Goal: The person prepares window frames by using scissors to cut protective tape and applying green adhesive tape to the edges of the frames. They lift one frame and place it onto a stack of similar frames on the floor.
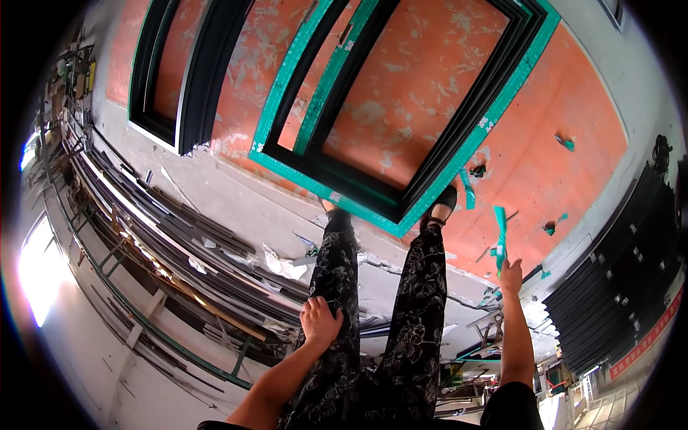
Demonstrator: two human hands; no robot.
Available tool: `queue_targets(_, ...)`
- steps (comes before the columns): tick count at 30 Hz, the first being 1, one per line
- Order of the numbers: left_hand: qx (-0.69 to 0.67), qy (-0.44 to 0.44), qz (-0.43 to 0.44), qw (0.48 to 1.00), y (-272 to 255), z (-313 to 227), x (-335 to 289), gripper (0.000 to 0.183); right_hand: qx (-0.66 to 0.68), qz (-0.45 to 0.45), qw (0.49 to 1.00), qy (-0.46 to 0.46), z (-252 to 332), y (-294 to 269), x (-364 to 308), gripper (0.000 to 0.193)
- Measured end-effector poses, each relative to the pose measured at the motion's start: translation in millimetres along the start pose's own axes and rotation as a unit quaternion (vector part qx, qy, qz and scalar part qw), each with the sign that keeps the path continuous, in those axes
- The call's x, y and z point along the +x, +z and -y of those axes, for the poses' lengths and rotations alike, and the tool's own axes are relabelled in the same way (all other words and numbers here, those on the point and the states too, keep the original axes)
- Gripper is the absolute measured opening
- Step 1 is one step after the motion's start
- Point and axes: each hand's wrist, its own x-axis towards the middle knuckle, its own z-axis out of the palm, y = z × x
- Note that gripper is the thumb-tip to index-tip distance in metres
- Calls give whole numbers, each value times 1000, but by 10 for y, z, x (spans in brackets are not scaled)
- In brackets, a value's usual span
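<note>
My right hand is closed on the near end of a crumpled strip of green film, which hangs over the orange board at the right. My left hand is beside my left thigh, its fingers loosely bent and its thumb apart, with nothing in it. Beyond my feet lies a large black window frame with green film on its outer edges and on a dividing bar. My right foot is close to the frame's near corner.
Another black frame lies at the far left on the orange board. Green scraps are scattered to the right. Long dark bars are racked along the left, and dark profiles are stacked at the right.
</note>
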Motion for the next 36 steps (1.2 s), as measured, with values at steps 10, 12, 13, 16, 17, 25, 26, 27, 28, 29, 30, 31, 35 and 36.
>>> queue_targets(10, 14, -7, 21, 1000, -147, 10, 16, 52, 33, 10, 968, -249, 1460, 363, -545, 47)
queue_targets(12, 10, -9, 11, 1000, -161, 49, 9, 51, 114, 109, 968, -195, 2008, 332, -707, 67)
queue_targets(13, 10, -10, 13, 1000, -166, 56, 5, 51, 122, 139, 959, -216, 2187, 312, -736, 71)
queue_targets(16, -1, -9, 9, 1000, -173, 98, 18, 50, 173, 185, 952, -174, 2595, 183, -906, 80)
queue_targets(17, -10, -13, 12, 1000, -182, 115, 16, 49, 171, 187, 951, -174, 2592, 208, -910, 80)
queue_targets(25, -8, 7, 11, 1000, -174, 104, 63, 48, 22, 49, 985, -163, 1939, 369, -501, 29)
queue_targets(26, -1, -4, 12, 1000, -162, 159, 39, 47, 49, 33, 966, -251, 2131, 362, -549, 23)
queue_targets(27, 5, -14, 12, 1000, -161, 185, 17, 47, 77, 31, 960, -269, 2305, 373, -551, 21)
queue_targets(28, -6, -21, 19, 1000, -187, 193, 16, 46, 62, 45, 966, -248, 2513, 362, -545, 23)
queue_targets(29, -10, -17, 10, 1000, -166, 205, 13, 46, 53, 37, 961, -271, 2663, 381, -486, 27)
queue_targets(30, -15, -12, 13, 1000, -176, 166, 33, 46, 19, -35, 950, -310, 2758, 454, -386, 31)
queue_targets(31, -15, -14, 16, 1000, -192, 157, 38, 46, -24, -42, 948, -315, 2903, 470, -325, 30)
queue_targets(35, -20, -5, 20, 1000, -132, 105, 55, 47, -95, -12, 941, -325, 3028, 623, 29, 32)
queue_targets(36, -19, -3, 19, 1000, -136, 106, 51, 47, -74, 4, 940, -334, 3052, 646, 22, 31)
